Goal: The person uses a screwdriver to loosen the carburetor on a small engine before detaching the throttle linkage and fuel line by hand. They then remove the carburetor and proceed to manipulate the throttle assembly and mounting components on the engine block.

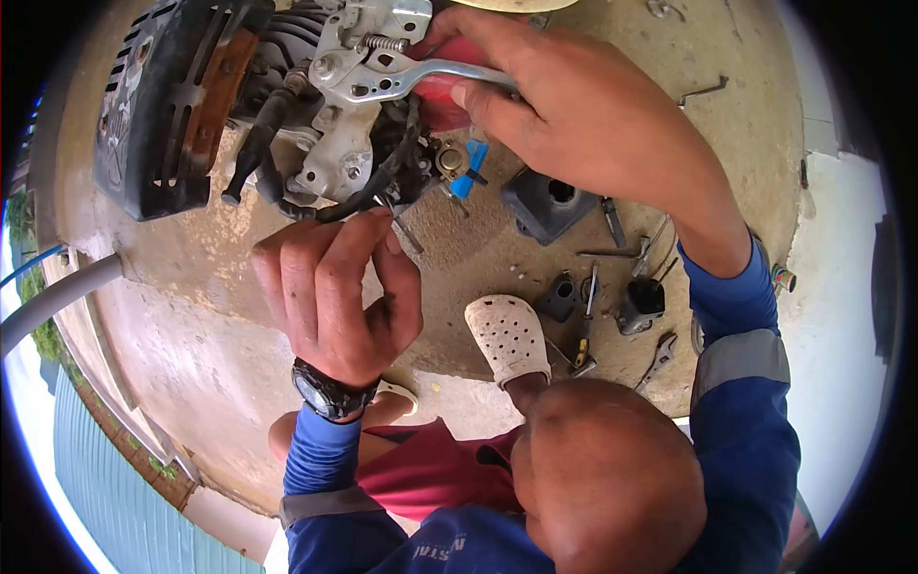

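Knee [602, 478] closest, bent up under the work. Engine [287, 105] lies tilted on the concrete floor [191, 287], linkage side up for access. Left hand [335, 297] seems to pinch a thin rod [406, 232] below it. Right hand [583, 115] is wrapped tight round a red handle [442, 91], thumb bracing the lever [416, 77]. Shirt lettering unreadable.
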### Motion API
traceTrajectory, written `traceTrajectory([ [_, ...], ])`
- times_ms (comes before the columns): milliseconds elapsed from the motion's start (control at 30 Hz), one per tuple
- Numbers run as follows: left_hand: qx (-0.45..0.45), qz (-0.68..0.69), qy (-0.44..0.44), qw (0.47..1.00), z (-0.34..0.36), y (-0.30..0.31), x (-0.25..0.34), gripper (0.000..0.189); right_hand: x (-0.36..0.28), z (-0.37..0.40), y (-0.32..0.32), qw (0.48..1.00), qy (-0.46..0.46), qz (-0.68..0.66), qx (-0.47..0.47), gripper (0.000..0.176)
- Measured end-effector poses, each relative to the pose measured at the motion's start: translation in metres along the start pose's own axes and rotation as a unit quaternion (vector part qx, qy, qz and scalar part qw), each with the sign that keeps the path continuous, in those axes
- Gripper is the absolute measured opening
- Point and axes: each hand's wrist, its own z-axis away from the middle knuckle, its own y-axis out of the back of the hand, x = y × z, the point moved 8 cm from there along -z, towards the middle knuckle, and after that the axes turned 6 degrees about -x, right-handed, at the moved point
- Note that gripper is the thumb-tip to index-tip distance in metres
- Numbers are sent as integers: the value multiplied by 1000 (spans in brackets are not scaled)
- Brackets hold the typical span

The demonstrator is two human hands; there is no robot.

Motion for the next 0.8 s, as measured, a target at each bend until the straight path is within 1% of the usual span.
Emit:
traceTrajectory([
  [33,2,36,-10,999,3,-3,7,30,0,-3,3,1000,0,0,-2,45],
  [67,5,73,-19,997,6,-5,10,32,6,-9,1,998,-33,-17,-57,43],
  [100,3,107,-16,994,9,-8,8,40,12,-11,-5,991,-66,-34,-111,42],
  [133,3,109,-14,994,10,-9,8,40,12,-12,-7,991,-68,-33,-113,42],
  [200,1,134,-4,991,10,-10,7,44,17,-9,-8,989,-112,47,-81,45],
  [233,1,137,-1,991,10,-12,7,44,22,-4,-20,989,-114,49,-84,45],
  [267,12,137,17,990,9,-12,6,43,15,5,-16,995,-27,76,65,44],
  [300,23,137,35,990,8,-11,4,41,7,19,-11,970,62,99,212,45],
  [333,22,137,39,990,8,-11,4,41,13,18,-21,971,63,98,208,45],
  [367,34,153,41,987,8,-8,3,37,11,27,-15,937,106,116,312,40],
  [400,44,169,42,984,7,-4,3,35,9,41,-12,890,146,132,411,36],
  [433,32,147,26,988,4,2,4,32,11,46,-19,890,146,132,410,36],
  [500,28,132,19,991,-1,10,1,31,12,56,-34,896,170,103,398,20],
  [533,22,117,11,993,-3,12,0,30,13,56,-42,896,168,102,399,20],
  [600,15,135,16,991,-8,12,-4,29,11,49,-57,896,148,133,397,28],
  [633,23,151,5,988,-10,12,-2,29,16,43,-63,917,103,104,370,34],
  [667,30,168,-6,985,-11,11,1,29,20,40,-65,916,100,106,373,34],
  [700,-7,180,15,984,-7,8,3,28,25,36,-64,906,109,123,389,36],
  [767,11,203,12,979,-3,0,4,24,21,35,-63,894,122,141,406,38],
  [800,26,215,18,976,-1,-2,4,24,29,31,-65,926,96,-3,366,39],
])
